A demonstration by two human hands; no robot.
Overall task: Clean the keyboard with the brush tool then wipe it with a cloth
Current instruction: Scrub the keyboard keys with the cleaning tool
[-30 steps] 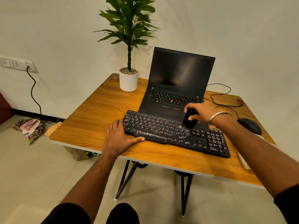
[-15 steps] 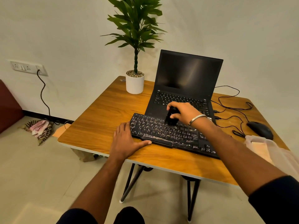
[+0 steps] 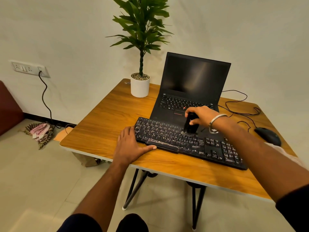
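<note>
The left hand [image 3: 129, 146] lies flat on the wooden table [image 3: 103, 128] with its fingers straight. Its fingertips touch the left end of the long black keyboard [image 3: 189, 143], and its thumb rests along the near edge. The keyboard lies near the front of the table. Its long side runs from left to right, and the right end sits a bit nearer to the person. Its keys look dusty, with pale smudges and streaks (most of them in the middle and along the bottom row). The right hand [image 3: 203, 117] curls around a small black brush tool [image 3: 190, 123]. The brush stands almost upright, with its bristles pointing down onto the middle keys. Behind the keyboard sits an open black laptop [image 3: 192, 86] with a dark screen. To the right is a black mouse [image 3: 267, 136]. At the back stands a green plant in a white pot [image 3: 140, 87].
</note>
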